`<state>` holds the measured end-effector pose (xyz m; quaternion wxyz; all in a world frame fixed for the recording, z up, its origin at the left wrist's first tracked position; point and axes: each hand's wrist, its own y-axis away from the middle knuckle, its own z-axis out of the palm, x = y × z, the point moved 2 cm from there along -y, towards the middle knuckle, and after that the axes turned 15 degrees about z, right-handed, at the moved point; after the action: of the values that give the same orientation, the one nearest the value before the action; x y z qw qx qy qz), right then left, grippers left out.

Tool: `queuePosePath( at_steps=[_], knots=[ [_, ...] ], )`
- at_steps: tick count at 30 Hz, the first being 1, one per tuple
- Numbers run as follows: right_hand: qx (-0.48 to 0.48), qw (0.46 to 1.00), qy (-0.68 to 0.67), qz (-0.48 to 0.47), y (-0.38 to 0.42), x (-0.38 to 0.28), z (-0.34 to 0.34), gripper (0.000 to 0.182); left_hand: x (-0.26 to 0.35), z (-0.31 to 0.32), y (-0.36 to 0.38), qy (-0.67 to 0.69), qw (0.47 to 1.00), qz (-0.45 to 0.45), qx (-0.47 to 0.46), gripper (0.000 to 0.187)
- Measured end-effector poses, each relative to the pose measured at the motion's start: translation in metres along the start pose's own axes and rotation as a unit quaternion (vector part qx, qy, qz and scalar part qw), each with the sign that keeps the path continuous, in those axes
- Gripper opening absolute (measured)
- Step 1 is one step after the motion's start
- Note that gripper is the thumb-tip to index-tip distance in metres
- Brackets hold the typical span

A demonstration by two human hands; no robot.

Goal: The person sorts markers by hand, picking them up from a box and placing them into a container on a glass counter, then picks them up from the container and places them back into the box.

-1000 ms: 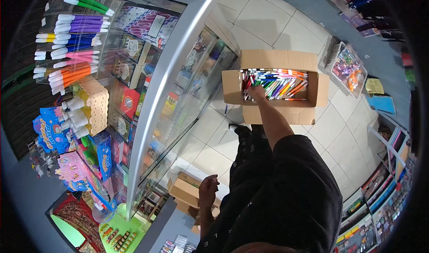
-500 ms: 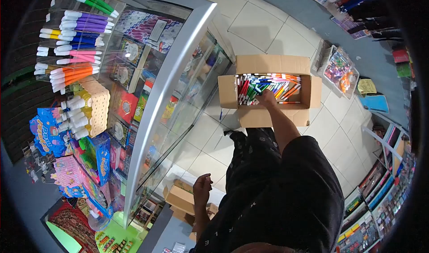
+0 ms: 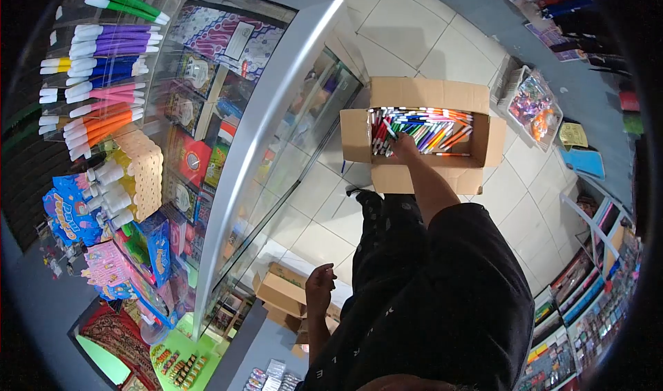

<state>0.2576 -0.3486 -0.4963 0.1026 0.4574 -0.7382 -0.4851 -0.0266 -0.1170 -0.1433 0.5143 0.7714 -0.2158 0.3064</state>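
Note:
An open cardboard box (image 3: 427, 94) stands on the tiled floor, holding many loose colored markers (image 3: 435, 130) with white caps. My right hand (image 3: 402, 146) reaches down into its left half, fingers closed around a marker beside a green one; the fingertips are small and partly hidden among the pile. My left hand (image 3: 320, 285) hangs low beside my body, away from the box, with its fingers loosely bent and apart and nothing in it. On the glass display case (image 3: 276, 115) at the left, a clear rack bears green, purple, blue, pink and orange markers (image 3: 110, 125).
Right of the box is a plastic tub (image 3: 530, 108) of small wrapped items, with a blue packet (image 3: 582, 161) near the wall. Stocked shelves (image 3: 580, 308) line the lower right. Another cardboard box (image 3: 283, 285) lies near my left hand. Glue bottles (image 3: 114, 191) top the case.
My right hand has shifted slightly left within the box, and the dark marker it held is no longer distinct. My left hand has moved slightly right. The camera view has shifted a little.

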Motion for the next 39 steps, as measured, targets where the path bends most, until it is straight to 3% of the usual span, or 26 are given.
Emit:
queuePosePath(
  at_steps=[8, 11, 14, 16, 17, 18, 19, 21, 22, 24, 26, 29, 32, 33, 34, 36, 39],
  knots=[
    [-0.002, 0.989, 0.145, -0.005, 0.015, -0.014, 0.014, 0.038, -0.008, -0.009, 0.003, -0.003, 1.0, 0.003, 0.014, 0.023],
    [0.016, 0.99, 0.141, 0.006, -0.034, 0.02, 0.052, 0.037, -0.009, -0.013, 0.002, -0.01, 1.0, 0.012, 0.009, 0.024],
    [0.01, 0.971, 0.229, -0.068, -0.027, 0.015, 0.041, 0.035, -0.011, -0.02, -0.002, -0.009, 0.998, 0.056, -0.001, 0.023],
    [0.002, 0.977, 0.205, -0.062, -0.005, 0.008, 0.026, 0.034, -0.012, -0.028, -0.006, -0.006, 0.996, 0.092, -0.002, 0.023],
    [0.006, 0.992, 0.122, -0.031, -0.02, 0.028, 0.04, 0.033, -0.017, -0.032, -0.01, -0.013, 0.995, 0.095, 0.002, 0.024],
    [-0.078, 0.993, 0.089, 0.02, 0.032, -0.003, 0.001, 0.027, -0.015, -0.037, -0.013, -0.013, 0.994, 0.112, -0.004, 0.024],
    [-0.016, 0.963, 0.247, -0.106, 0.035, -0.004, 0.001, 0.022, -0.012, -0.042, -0.015, -0.012, 0.991, 0.129, -0.01, 0.025],
    [-0.037, 0.988, 0.117, -0.097, 0.037, 0.013, -0.003, 0.028, -0.011, -0.051, -0.019, 0.005, 0.989, 0.15, -0.014, 0.027],
    [-0.001, 0.995, 0.051, -0.089, 0.044, 0.018, -0.003, 0.032, -0.01, -0.055, -0.022, 0.012, 0.985, 0.173, -0.011, 0.028],
    [-0.048, 0.994, 0.05, -0.085, 0.07, 0.016, -0.018, 0.035, -0.01, -0.065, -0.026, 0.025, 0.977, 0.213, -0.006, 0.028],
    [-0.022, 0.995, 0.065, -0.07, 0.073, 0.019, -0.018, 0.022, -0.01, -0.076, -0.033, 0.018, 0.97, 0.242, -0.01, 0.028],
    [-0.055, 0.992, 0.004, -0.111, 0.133, -0.003, -0.045, 0.018, -0.003, -0.09, -0.036, 0.032, 0.957, 0.287, -0.007, 0.027],
    [0.034, 0.99, -0.047, -0.129, 0.187, -0.039, -0.07, 0.016, 0.008, -0.099, -0.036, 0.074, 0.942, 0.327, -0.021, 0.027],
    [0.067, 0.98, -0.11, -0.15, 0.223, -0.058, -0.085, 0.014, 0.011, -0.1, -0.035, 0.103, 0.938, 0.331, -0.024, 0.028],
    [0.125, 0.967, -0.107, -0.197, 0.205, -0.066, -0.086, 0.01, 0.014, -0.101, -0.037, 0.087, 0.937, 0.338, -0.027, 0.028],
    [0.1, 0.906, -0.282, -0.299, 0.199, -0.087, -0.1, 0.012, 0.016, -0.102, -0.04, 0.053, 0.936, 0.347, -0.034, 0.029],
    [0.15, 0.854, -0.342, -0.363, 0.258, -0.143, -0.13, 0.017, 0.036, -0.108, -0.025, 0.078, 0.922, 0.373, -0.064, 0.028]
  ],
)
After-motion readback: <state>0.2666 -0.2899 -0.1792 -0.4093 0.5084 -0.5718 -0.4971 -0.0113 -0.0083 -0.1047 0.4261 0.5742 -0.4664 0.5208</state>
